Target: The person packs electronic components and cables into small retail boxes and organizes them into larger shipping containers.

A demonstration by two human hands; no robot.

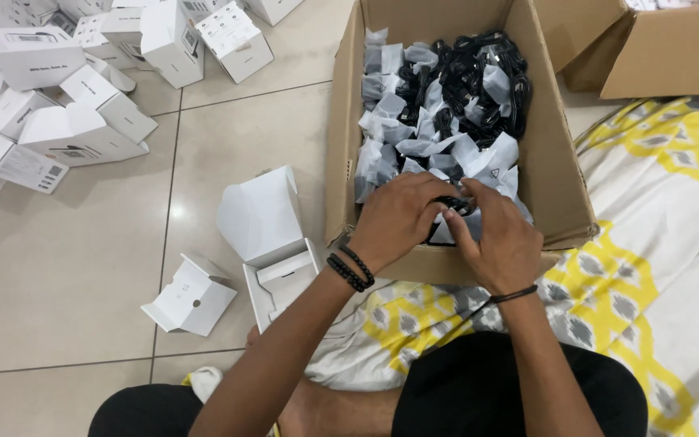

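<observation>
— Boxes first: a heap of closed white cartons lies at far left on the tiled floor. Nearer the person, what do you make out?

— A small white insert piece lying on the tiles, and just right of it an open white carton, lid flap standing up, its tray showing nothing inside from this angle. It rests just beside the big cardboard box.

— And the hands?

— Both are inside the near end of that box. The left hand, with dark bead bracelets at the wrist, curls over the pile, fingers bent down. The right hand meets it, and between the fingertips sits a coiled black cable. Both seem to pinch it, though I can't tell how firmly each grips.

— The rest of the box?

— Full of bagged black cables in clear sleeves, heaped toward the far end. Right of it, a yellow and grey patterned cloth and another cardboard box.

— So which step is this?

— I'd judge a single cable is being picked out of the pile. The next move would call for lifting it free without dragging neighbouring bags along, then carrying it left to the open carton.
</observation>
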